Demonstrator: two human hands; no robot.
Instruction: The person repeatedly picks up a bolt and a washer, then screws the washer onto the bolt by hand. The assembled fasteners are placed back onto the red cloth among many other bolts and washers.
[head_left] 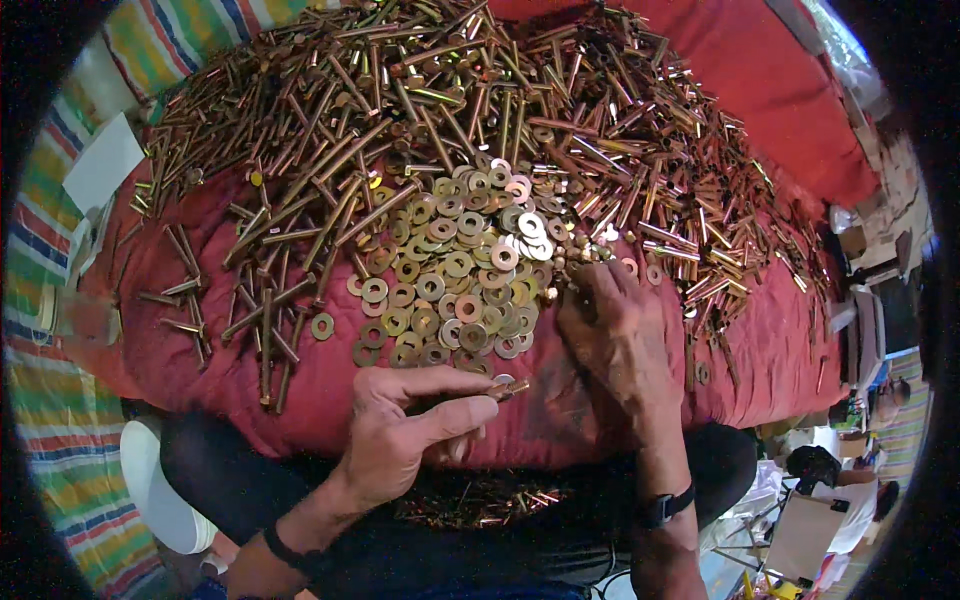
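Observation:
Between the thumb and fingers of my left hand (415, 425) is a bolt (517, 388), its threaded end pointing right. A washer (502, 379) shows at my fingertips against the bolt; whether it sits around the shank I cannot tell. My right hand (625, 335) reaches down with bent fingers into a small heap of nuts (603, 250). Its fingertips are drawn together there, and what is in them is hidden. Just beyond my left hand lies a pile of flat washers (450, 265), gold and silver in colour.
A large heap of long bolts (400, 90) spreads across the red padded cloth (150, 350) on the far side, with shorter metal pieces (660, 180) at right. More bolts (480, 500) lie below, between my legs. At far right a person (855, 500) is nearby.

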